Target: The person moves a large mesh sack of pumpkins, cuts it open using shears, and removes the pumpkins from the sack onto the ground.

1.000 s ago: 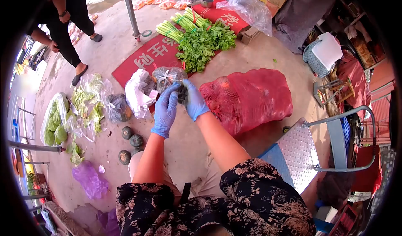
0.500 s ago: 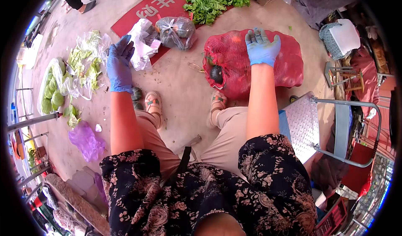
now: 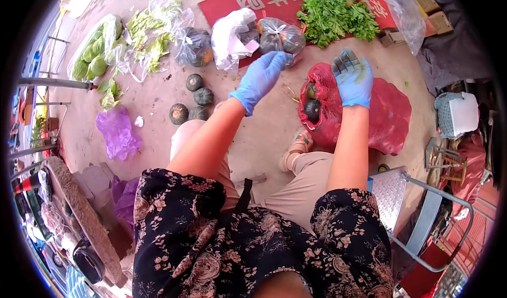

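Note:
My left hand (image 3: 259, 81), in a blue glove, reaches inward with its fingers stretched out. Nothing shows in it. Beyond its fingertips is a clear plastic bag of squashes (image 3: 282, 36); whether they touch I cannot tell. My right hand (image 3: 353, 80), gloved as well with dirty fingertips, is open above a red mesh sack (image 3: 385, 110), palm up and holding nothing. At the sack's mouth a dark green squash (image 3: 312, 110) shows. Several small dark squashes, one striped squash (image 3: 178, 113) among them, lie on the floor left of my left forearm.
A white bag (image 3: 229, 34) and another bag of squashes (image 3: 194, 47) stand ahead. Leafy celery (image 3: 338, 18) lies on a red mat (image 3: 227, 5). Bagged green vegetables (image 3: 94, 52) and a purple bag (image 3: 117, 131) are leftward. A metal cart (image 3: 390, 195) stands at right.
My left hand has swung right, toward the bagged squashes, and turned. The view has shifted left, uncovering the squashes on the floor and another bag. My right hand stays open above the mesh sack.

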